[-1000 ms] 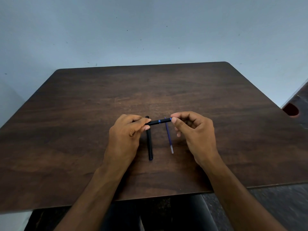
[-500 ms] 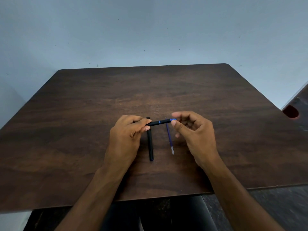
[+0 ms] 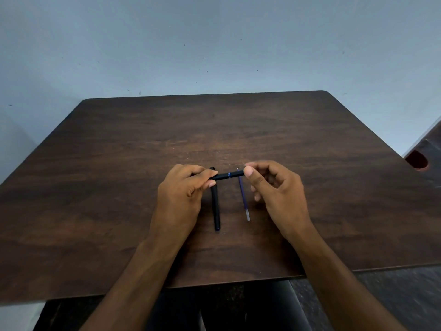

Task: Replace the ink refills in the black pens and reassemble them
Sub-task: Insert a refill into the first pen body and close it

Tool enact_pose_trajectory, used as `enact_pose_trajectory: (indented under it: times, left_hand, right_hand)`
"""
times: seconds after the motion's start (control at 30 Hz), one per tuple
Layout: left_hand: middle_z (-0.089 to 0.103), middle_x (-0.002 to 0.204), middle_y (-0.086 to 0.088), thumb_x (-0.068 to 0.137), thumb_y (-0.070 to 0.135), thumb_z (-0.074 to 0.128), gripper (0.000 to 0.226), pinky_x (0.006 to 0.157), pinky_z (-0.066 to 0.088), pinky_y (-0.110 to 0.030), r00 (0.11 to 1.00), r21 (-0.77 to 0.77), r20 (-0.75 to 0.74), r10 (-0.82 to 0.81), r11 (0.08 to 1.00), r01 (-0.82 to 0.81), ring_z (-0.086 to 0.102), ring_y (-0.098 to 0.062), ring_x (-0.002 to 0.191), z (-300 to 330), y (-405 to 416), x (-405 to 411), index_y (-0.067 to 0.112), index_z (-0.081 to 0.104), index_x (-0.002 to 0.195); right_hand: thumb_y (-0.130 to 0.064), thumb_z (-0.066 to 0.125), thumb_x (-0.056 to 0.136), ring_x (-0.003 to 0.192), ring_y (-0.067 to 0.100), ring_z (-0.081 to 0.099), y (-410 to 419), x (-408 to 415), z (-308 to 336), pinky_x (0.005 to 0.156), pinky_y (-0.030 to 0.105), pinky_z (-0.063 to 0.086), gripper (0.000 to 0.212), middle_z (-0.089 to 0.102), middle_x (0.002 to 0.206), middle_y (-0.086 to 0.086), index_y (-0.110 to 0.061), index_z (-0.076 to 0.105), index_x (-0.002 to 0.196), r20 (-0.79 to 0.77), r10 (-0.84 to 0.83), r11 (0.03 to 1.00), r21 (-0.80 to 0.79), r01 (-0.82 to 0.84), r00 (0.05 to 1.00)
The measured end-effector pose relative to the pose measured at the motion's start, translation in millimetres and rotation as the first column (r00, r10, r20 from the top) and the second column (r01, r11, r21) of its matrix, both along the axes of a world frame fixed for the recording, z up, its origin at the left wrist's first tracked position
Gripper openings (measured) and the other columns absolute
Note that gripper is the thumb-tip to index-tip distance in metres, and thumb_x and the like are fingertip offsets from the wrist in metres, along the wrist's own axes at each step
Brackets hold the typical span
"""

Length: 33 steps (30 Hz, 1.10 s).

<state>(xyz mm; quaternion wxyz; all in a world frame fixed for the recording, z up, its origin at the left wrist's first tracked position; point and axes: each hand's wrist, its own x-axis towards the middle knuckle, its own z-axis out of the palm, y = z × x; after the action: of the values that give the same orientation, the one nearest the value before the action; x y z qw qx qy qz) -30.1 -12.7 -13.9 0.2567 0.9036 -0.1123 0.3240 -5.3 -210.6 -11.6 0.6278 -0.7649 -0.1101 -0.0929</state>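
A black pen with a thin blue ring (image 3: pixel 228 175) is held level above the table, running left to right. My left hand (image 3: pixel 182 199) pinches its left end. My right hand (image 3: pixel 274 189) grips its right end with thumb and forefinger. Under it, a second black pen (image 3: pixel 216 209) lies on the dark wooden table (image 3: pixel 119 187), pointing away from me. A loose blue ink refill (image 3: pixel 244 199) with a clear tip lies to the right of that pen, roughly parallel to it.
The table's front edge runs just below my forearms. A dark piece of furniture with a red round recess (image 3: pixel 416 160) stands at the right edge. A pale blue wall rises behind the table.
My right fingers opened a little off the pen's right end half a second ago, showing a blue tip, and have closed on it again. The left hand stayed put.
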Motion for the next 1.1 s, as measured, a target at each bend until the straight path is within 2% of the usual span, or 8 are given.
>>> enact_pose_trajectory:
  times: [0.13, 0.37, 0.53, 0.67, 0.77, 0.87, 0.97, 1.1]
  left_hand:
    - [0.072, 0.093, 0.000, 0.086, 0.010, 0.073, 0.020, 0.073, 0.048, -0.025, 1.000, -0.009, 0.010, -0.004, 1.000, 0.004, 0.061, -0.017, 0.085, -0.5, 0.0, 0.3, 0.010, 0.077, 0.106]
    - [0.072, 0.094, 0.000, 0.086, 0.010, 0.073, 0.021, 0.073, 0.048, -0.023, 1.000, 0.012, 0.006, 0.000, 1.000, 0.000, 0.062, -0.016, 0.087, -0.3, 0.2, -0.1, 0.011, 0.077, 0.106]
    - [0.072, 0.094, 0.001, 0.086, 0.010, 0.073, 0.021, 0.074, 0.049, -0.023, 1.000, -0.005, 0.007, -0.002, 1.000, 0.002, 0.061, -0.015, 0.087, -1.2, 0.9, -0.2, 0.011, 0.077, 0.107]
    - [0.072, 0.094, 0.000, 0.086, 0.011, 0.073, 0.020, 0.076, 0.046, -0.021, 1.000, -0.003, 0.014, -0.003, 1.000, 0.003, 0.061, -0.016, 0.087, -1.6, 1.3, 0.7, 0.011, 0.077, 0.106]
    - [0.072, 0.094, 0.000, 0.085, 0.010, 0.074, 0.021, 0.074, 0.049, -0.025, 1.000, -0.005, 0.022, -0.001, 1.000, 0.002, 0.062, -0.017, 0.086, -1.7, 1.3, 0.8, 0.011, 0.077, 0.106]
    - [0.072, 0.093, 0.000, 0.085, 0.009, 0.074, 0.021, 0.072, 0.053, -0.032, 0.999, -0.014, 0.034, -0.005, 1.000, 0.005, 0.063, -0.018, 0.086, -1.5, 1.3, 0.2, 0.011, 0.077, 0.106]
    - [0.072, 0.093, 0.000, 0.085, 0.009, 0.074, 0.021, 0.071, 0.054, -0.031, 0.999, -0.004, 0.036, -0.010, 1.000, 0.010, 0.062, -0.017, 0.086, -0.1, -0.1, -0.5, 0.011, 0.077, 0.106]
    - [0.072, 0.093, -0.002, 0.085, 0.008, 0.074, 0.021, 0.071, 0.054, -0.033, 0.999, -0.001, 0.033, -0.012, 1.000, 0.012, 0.063, -0.019, 0.086, 0.0, 0.2, -0.1, 0.010, 0.077, 0.105]
  right_hand:
    - [-0.011, 0.073, 0.092, 0.067, 0.005, 0.064, -0.4, -0.7, 0.0, 0.059, 0.020, 0.054, 0.012, 0.074, 0.088, -0.002, -0.015, 0.076, 0.102, 0.027, 0.023, 0.999, 0.042, -0.024, 0.999]
    - [-0.022, 0.072, 0.093, 0.061, 0.006, 0.062, 0.1, -0.1, -1.0, 0.059, 0.023, 0.053, 0.009, 0.071, 0.076, -0.006, -0.015, 0.076, 0.094, 0.038, -0.034, 0.999, -0.021, 0.034, 0.999]
    - [-0.031, 0.070, 0.094, 0.065, 0.000, 0.062, 0.3, 1.2, -2.3, 0.062, 0.016, 0.049, 0.015, 0.069, 0.074, -0.011, -0.018, 0.077, 0.094, 0.046, -0.045, 0.995, -0.082, 0.049, 0.998]
    - [-0.020, 0.076, 0.090, 0.077, 0.004, 0.067, -0.7, 0.6, -1.3, 0.071, 0.026, 0.055, 0.016, 0.076, 0.093, -0.004, -0.018, 0.076, 0.106, 0.010, 0.005, 0.998, 0.056, -0.005, 1.000]
    - [-0.014, 0.076, 0.090, 0.071, 0.003, 0.065, -0.3, 1.6, -1.9, 0.070, 0.028, 0.054, 0.012, 0.076, 0.091, -0.002, -0.016, 0.077, 0.102, 0.028, 0.004, 1.000, 0.010, -0.004, 1.000]
    - [-0.023, 0.073, 0.092, 0.065, 0.001, 0.062, 0.4, 1.9, -2.0, 0.066, 0.022, 0.052, 0.007, 0.073, 0.080, -0.007, -0.018, 0.076, 0.097, 0.023, -0.017, 1.000, -0.019, 0.017, 1.000]
    - [-0.041, 0.066, 0.093, 0.060, -0.001, 0.061, 2.2, 1.9, -1.4, 0.060, 0.015, 0.048, 0.020, 0.068, 0.067, -0.014, -0.024, 0.073, 0.084, 0.024, -0.037, 0.995, -0.093, 0.039, 0.999]
    - [-0.052, 0.063, 0.089, 0.062, 0.002, 0.062, 2.9, 2.1, -0.9, 0.062, 0.019, 0.050, 0.030, 0.070, 0.071, -0.004, -0.023, 0.072, 0.084, 0.012, -0.041, 0.993, -0.108, 0.042, 0.999]
